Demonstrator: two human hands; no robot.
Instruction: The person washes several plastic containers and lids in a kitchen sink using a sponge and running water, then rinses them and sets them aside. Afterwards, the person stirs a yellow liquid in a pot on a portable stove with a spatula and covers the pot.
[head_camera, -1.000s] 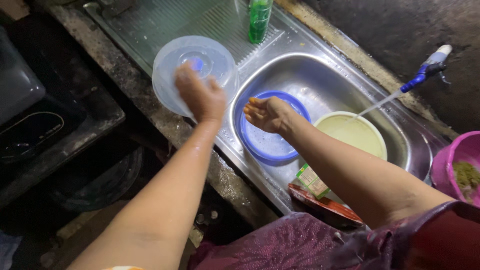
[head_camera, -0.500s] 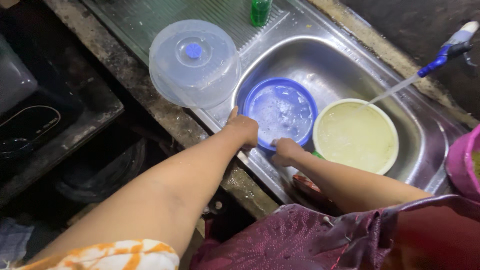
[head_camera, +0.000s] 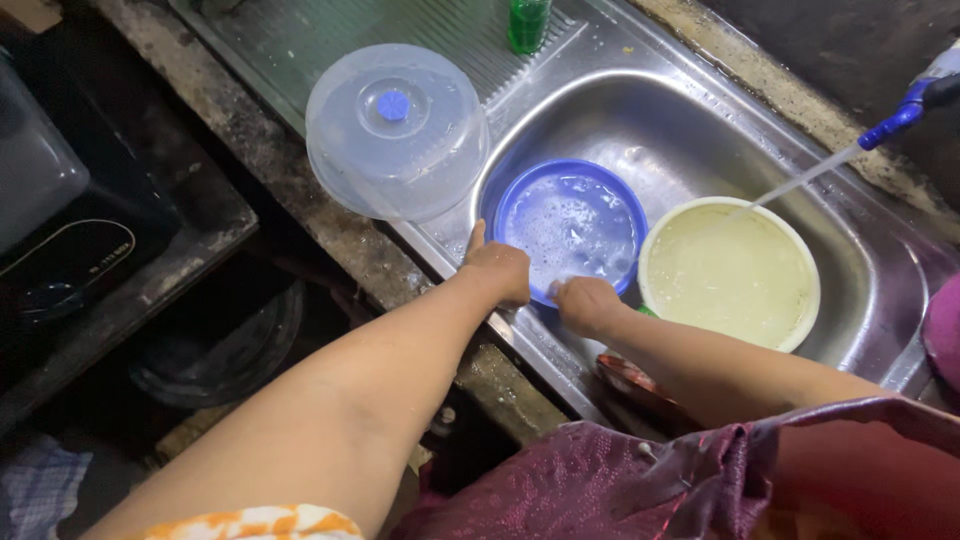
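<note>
View from the head camera, looking down into a stainless-steel sink (head_camera: 700, 130). The left hand (head_camera: 497, 268) is clenched on the near-left rim of a round blue basin (head_camera: 572, 222), thumb pointing up along the rim; its grip is grasping the basin. The right hand (head_camera: 588, 303) meets the same rim just beside the left hand, at the basin's near edge, fingers curled over it; its grip likewise appears to grasp the basin, though the fingertips are hidden below the rim. The blue basin lies inside the sink bowl, at its left side, and holds soapy water with foam on the surface. Touching or just beside it on the right stands a cream-coloured bowl (head_camera: 730, 272), filled with cloudy, yellowish water. A thin stream of water (head_camera: 800, 182) runs down into this bowl from a blue and white tap nozzle (head_camera: 915, 103) at the upper right. On the ribbed draining board to the left of the sink bowl rests a clear plastic dome cover (head_camera: 397, 132) with a blue knob on top, its edge near the blue basin. A green bottle (head_camera: 527, 22) stands at the far edge of the draining board. A purple container (head_camera: 944, 335) shows at the right border. Dark-red patterned cloth (head_camera: 640, 480) covers the lower foreground
</note>
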